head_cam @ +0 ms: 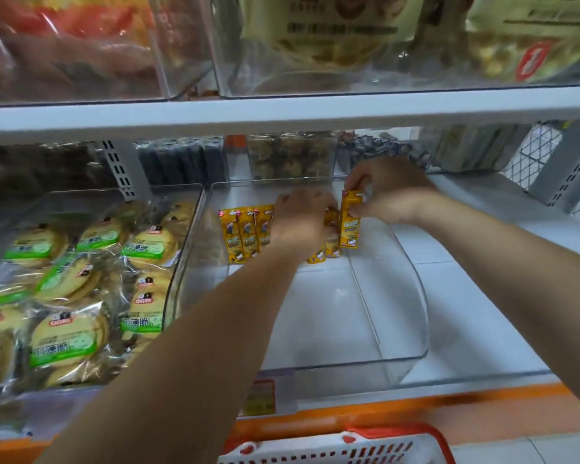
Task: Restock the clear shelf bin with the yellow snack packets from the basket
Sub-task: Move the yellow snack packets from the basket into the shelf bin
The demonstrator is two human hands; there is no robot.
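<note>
Yellow packets (246, 234): slim, upright row, bin's (399, 358) 11 o'clock
Right hand (387, 192): pinching one packet (350, 219)
Left hand (302, 222): grips row's end

A neighbouring clear bin (195, 209) at the left of the frame is heaped with round biscuit packs (67, 333) in clear wrap with green labels. Behind it stands a grey slotted upright (121, 169). Along the back row, centre, sit dark packets (181, 162), a tub of brownish cookies (292, 155) and dark blue wrapped sweets (379, 145). A white shelf board (282, 112) crosses the upper frame; above it lie reddish bags (64, 38) at upper left, a beige bag (332, 28) at centre and a bag with a red label (533, 45) at upper right. White wire mesh (536, 152) shows at the right edge. An orange strip (416, 410) runs along the lower shelf front, with a blurred price label (258, 396) on it.
</note>
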